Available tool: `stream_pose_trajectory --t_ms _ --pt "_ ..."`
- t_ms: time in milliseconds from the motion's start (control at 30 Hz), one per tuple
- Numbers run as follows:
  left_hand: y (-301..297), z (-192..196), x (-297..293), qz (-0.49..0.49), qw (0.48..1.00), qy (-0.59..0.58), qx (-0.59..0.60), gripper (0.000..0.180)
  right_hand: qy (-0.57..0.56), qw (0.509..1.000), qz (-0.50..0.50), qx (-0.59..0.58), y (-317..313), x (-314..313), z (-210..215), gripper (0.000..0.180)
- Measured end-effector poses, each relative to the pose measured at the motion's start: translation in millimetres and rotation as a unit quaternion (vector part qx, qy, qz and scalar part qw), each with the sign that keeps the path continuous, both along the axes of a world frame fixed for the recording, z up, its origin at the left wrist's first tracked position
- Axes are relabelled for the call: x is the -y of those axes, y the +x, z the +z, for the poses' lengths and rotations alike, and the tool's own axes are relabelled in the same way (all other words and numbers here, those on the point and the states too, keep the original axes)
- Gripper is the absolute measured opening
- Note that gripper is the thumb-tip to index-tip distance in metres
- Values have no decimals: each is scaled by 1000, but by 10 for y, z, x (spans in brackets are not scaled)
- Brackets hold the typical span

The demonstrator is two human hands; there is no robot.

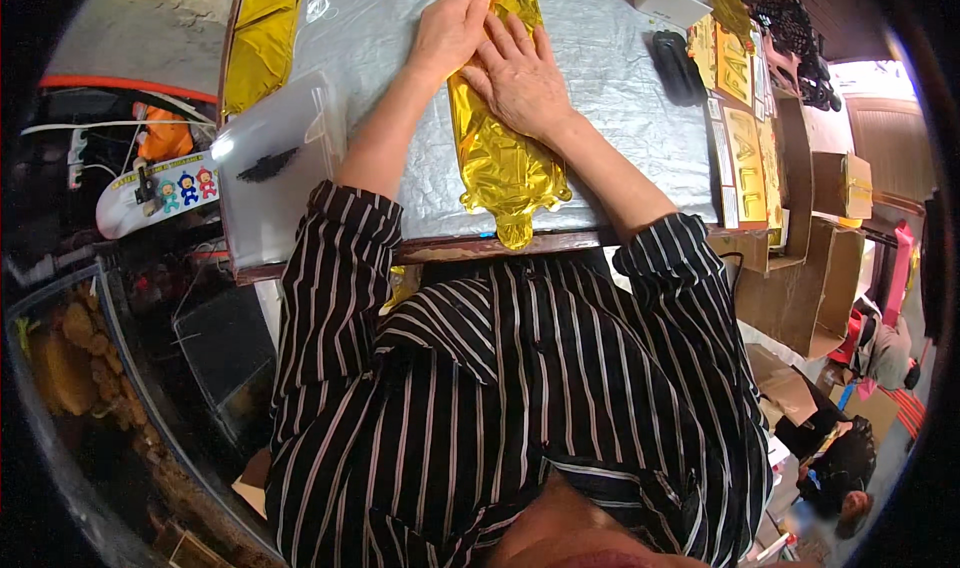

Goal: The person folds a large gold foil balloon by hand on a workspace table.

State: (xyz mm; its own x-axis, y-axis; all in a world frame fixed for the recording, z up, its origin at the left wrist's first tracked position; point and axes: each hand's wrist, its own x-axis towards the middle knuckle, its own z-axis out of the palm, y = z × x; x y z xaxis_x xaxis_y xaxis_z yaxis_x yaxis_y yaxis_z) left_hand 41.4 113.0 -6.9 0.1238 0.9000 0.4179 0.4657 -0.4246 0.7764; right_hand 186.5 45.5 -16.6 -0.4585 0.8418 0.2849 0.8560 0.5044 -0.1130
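Your two hands press flat on a gold foil balloon laid lengthwise on the silver-covered table, its near end hanging just over the table edge toward your chest.

Your left hand lies palm down with the fingers together, bearing on the far part of the foil. Your right hand lies just beside it and a little nearer to you, fingers spread and flat, the two hands touching or nearly so. Neither grips anything; both only press.

The risk from here is in the foil itself. It is thin and already wrinkled below your right wrist, so a hard push with a fingernail or a drag across a crease could split a seam or leave a permanent fold. The overhanging tail could also catch on the worn wooden edge and tear if the balloon slides toward you.

The balloon looks mostly flat, bright and mirror-like, puffed slightly near its lower lobes, with a small pointed tab at the near end. Its far end passes under your left hand and seems to run on beyond it, though the bend of the lens makes that hard to judge.

More gold foil lies left of your left arm, and a dark oblong object sits to the right of your right hand.
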Motion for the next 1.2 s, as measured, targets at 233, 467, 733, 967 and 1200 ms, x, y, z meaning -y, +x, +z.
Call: stream_pose_trajectory --t_ms 233,467,733,967,1200 --pt "-42 -161 -68 -9 984 147 -103 32 49 963 1 -265 193 -166 174 40" --pt "136 -69 68 18 970 163 -181 49 -73 945 -201 -246 667 -684 166 29" --pt "152 -86 79 19 974 138 -178 50 -149 944 -252 -151 709 -1037 272 48" --pt "170 -54 88 21 971 153 -184 47 -207 922 -272 -182 710 -1393 476 50" --pt "109 -86 132 30 973 135 -185 50 -94 925 -341 -141 584 -1668 390 51"
